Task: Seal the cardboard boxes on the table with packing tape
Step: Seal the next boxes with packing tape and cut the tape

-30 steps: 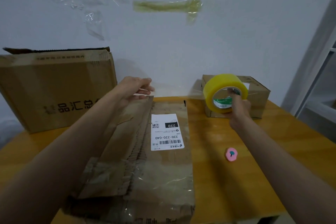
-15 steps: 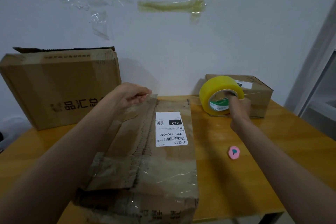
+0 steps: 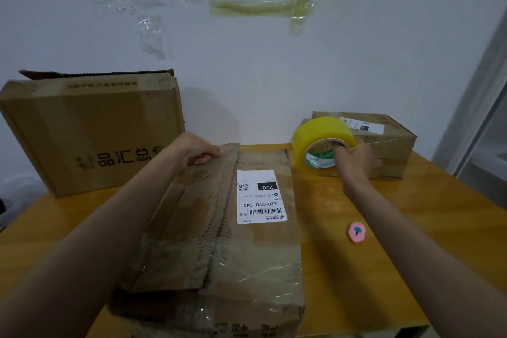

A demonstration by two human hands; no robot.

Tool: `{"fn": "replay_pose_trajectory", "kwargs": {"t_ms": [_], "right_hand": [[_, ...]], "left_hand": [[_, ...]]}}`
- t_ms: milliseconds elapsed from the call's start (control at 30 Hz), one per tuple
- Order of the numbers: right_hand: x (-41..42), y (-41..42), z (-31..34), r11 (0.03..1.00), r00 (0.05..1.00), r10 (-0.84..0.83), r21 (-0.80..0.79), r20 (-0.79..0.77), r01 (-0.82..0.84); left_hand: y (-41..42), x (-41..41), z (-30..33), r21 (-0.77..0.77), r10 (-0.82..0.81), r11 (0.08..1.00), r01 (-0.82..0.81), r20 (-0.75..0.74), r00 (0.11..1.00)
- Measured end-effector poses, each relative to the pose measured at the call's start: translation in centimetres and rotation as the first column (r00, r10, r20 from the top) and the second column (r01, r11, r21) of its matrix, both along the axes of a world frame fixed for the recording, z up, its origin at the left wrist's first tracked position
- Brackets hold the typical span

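Note:
A worn cardboard box [image 3: 219, 241] with a white shipping label lies in front of me on the wooden table [image 3: 384, 255]. My left hand [image 3: 197, 149] presses down on the box's far edge, fingers folded over what looks like a clear tape end. My right hand [image 3: 354, 158] has its fingers hooked through the core of a yellow packing tape roll [image 3: 318, 140], held just above the table past the box's far right corner. Any tape stretched between roll and box is too clear to make out.
A large brown box [image 3: 90, 129] with printed characters stands at the back left against the wall. A small labelled box [image 3: 389, 143] sits behind the tape roll. A pink round cutter [image 3: 356, 231] lies on the table right of the box. Tape strips hang on the wall.
My right hand has lowered the tape roll toward the table and brought it nearer the box's far corner. My left hand has pressed down onto the box's far edge.

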State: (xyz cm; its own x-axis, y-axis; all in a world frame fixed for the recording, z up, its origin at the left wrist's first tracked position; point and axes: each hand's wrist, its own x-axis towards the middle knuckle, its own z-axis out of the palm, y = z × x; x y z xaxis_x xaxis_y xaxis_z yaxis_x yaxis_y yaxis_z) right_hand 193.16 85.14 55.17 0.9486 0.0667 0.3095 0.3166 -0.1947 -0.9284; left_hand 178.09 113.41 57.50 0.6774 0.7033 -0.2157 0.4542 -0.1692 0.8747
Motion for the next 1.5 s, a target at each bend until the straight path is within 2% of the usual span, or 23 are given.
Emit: {"fn": "replay_pose_trajectory", "kwargs": {"t_ms": [267, 333, 467, 633, 933, 1033, 1133, 1267, 1367, 1433, 1500], "right_hand": [[0.8, 0.2, -1.7, 1.000, 0.998, 0.005, -0.020, -0.066, -0.006], [0.6, 0.2, -2.1, 1.000, 0.996, 0.021, 0.025, -0.090, -0.018], [0.4, 0.2, -2.9, 0.992, 0.981, 0.052, 0.126, -0.188, -0.028], [0.2, 0.1, -3.5, 0.991, 0.961, 0.039, 0.135, -0.272, -0.002], [0.1, 0.1, -4.0, 0.988, 0.955, 0.063, 0.151, -0.289, -0.019], [0.0, 0.1, -4.3, 0.980, 0.945, 0.073, 0.196, -0.320, -0.009], [-0.1, 0.4, -4.7, 0.970, 0.928, 0.102, 0.243, -0.359, -0.012], [-0.3, 0.9, -5.9, 0.956, 0.872, 0.145, 0.295, -0.467, -0.001], [0.0, 1.1, -7.3, 0.947, 0.813, 0.176, 0.321, -0.554, 0.014], [0.0, 1.3, -7.8, 0.938, 0.782, 0.198, 0.346, -0.591, 0.025], [-0.3, 1.5, -7.9, 0.916, 0.745, 0.239, 0.400, -0.623, 0.040]], "left_hand": [[-0.4, 0.7, -0.9, 0.278, 0.057, 0.960, -0.022, -0.117, 0.992], [-0.4, 0.6, -0.7, 0.294, 0.063, 0.955, -0.024, -0.126, 0.990], [0.1, 0.6, -0.2, 0.222, 0.085, 0.974, -0.054, -0.135, 0.987], [-0.4, 1.2, 0.2, 0.337, 0.040, 0.941, 0.036, -0.217, 0.975], [-1.9, 1.3, 0.7, 0.533, 0.016, 0.819, 0.212, -0.391, 0.920], [-1.1, 0.2, 1.0, 0.444, 0.006, 0.881, 0.165, -0.360, 0.933], [-0.3, -0.3, 0.5, 0.463, -0.011, 0.866, 0.187, -0.356, 0.935], [-0.2, -0.2, -1.2, 0.435, 0.037, 0.899, 0.044, -0.174, 0.984], [-1.3, -0.2, -1.3, 0.570, 0.087, 0.821, -0.030, -0.074, 0.993], [-3.2, -0.3, -1.0, 0.705, 0.049, 0.709, 0.020, -0.078, 0.996], [-5.5, -0.3, -0.8, 0.810, 0.003, 0.575, 0.116, -0.144, 0.990]]}}
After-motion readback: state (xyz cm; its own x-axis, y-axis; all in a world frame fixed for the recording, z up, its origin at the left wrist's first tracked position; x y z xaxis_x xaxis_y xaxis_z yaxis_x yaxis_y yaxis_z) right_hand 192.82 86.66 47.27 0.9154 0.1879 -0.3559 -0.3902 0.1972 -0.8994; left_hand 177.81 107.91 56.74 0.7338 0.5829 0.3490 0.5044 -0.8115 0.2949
